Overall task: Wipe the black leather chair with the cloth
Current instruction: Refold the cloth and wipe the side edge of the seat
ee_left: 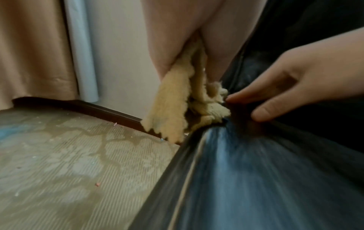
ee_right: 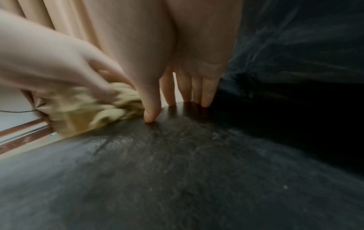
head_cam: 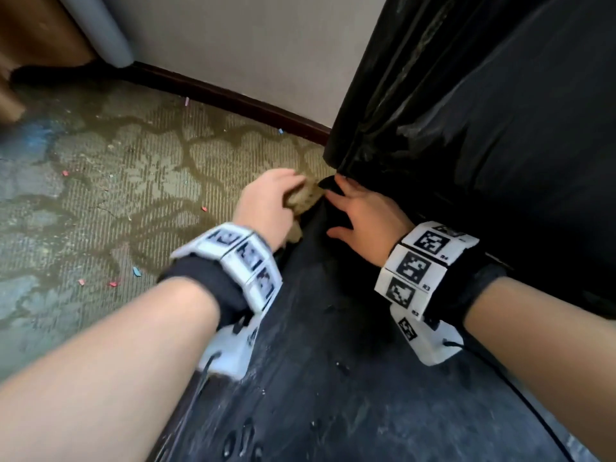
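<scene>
The black leather chair fills the lower right of the head view; its seat carries dusty streaks and water drops, and its wrinkled back rises on the right. My left hand grips a bunched tan cloth at the seat's far left edge. In the left wrist view the cloth hangs from my fingers onto the seat rim. My right hand rests with straight fingers on the seat beside the cloth, its fingertips pressing the leather.
Patterned carpet with small coloured scraps lies left of the chair. A dark skirting board runs under a pale wall behind. A beige curtain and a pale pipe stand at the far left.
</scene>
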### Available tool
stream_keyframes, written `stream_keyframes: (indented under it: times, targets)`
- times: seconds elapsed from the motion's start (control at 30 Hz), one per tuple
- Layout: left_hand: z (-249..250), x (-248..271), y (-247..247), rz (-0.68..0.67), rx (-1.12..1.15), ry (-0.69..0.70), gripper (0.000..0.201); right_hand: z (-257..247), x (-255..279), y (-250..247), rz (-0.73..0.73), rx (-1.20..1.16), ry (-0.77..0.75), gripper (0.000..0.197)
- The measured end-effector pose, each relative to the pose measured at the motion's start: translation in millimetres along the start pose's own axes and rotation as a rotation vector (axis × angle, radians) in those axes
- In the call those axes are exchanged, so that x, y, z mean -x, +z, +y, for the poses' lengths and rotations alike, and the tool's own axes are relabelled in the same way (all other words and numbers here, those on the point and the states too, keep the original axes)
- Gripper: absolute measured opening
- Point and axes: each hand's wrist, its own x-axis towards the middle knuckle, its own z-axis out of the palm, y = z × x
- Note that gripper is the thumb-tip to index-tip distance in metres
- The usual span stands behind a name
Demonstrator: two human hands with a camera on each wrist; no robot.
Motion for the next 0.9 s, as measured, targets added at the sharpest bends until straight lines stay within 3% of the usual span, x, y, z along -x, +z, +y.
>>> stream_keyframes:
  times: [0.1,0.2,0.33,0.43,0.5,0.57,0.77,0.9]
  targets:
    - [-6.2,1.5,15.3,-0.104,0.017,0.075,0.068,6.0,0.9,0.7,0.005,-0.042,-0.01,0.067]
    - [-34.8,39.3,2.0,-0.151,0.041,0.14,0.064,9.2,1.2,-2.7,-0.009,-0.042,-0.02,0.069]
    - [-65.6,83.1,-26.0,-0.278,0.019,0.071,0.062,6.0,-0.7,1.6,-0.012,-0.023,-0.012,0.067]
    - [-43.5,45.4,-29.4,-0.165,0.061,0.027,0.059,4.3,-0.9,4.5,-0.029,-0.02,-0.001,0.066]
    - [-20.7,0.7,-20.5,-0.063,0.083,0.099,0.061,4.6,-2.0,4.9,-0.023,0.012,-0.005,0.066]
    - [-2.4,-21.6,-2.5,-0.102,0.083,0.156,0.065,3.5,-2.0,4.3,-0.008,0.044,-0.005,0.064]
    - [-22.6,19.9,2.0,-0.191,0.037,0.248,0.06,-1.5,-4.9,-4.7,-0.1,0.097,0.015,0.067]
    - [-31.5,54.0,-13.9,-0.194,0.062,0.115,0.058,-3.3,-10.2,-7.3,-0.127,0.127,0.026,0.069]
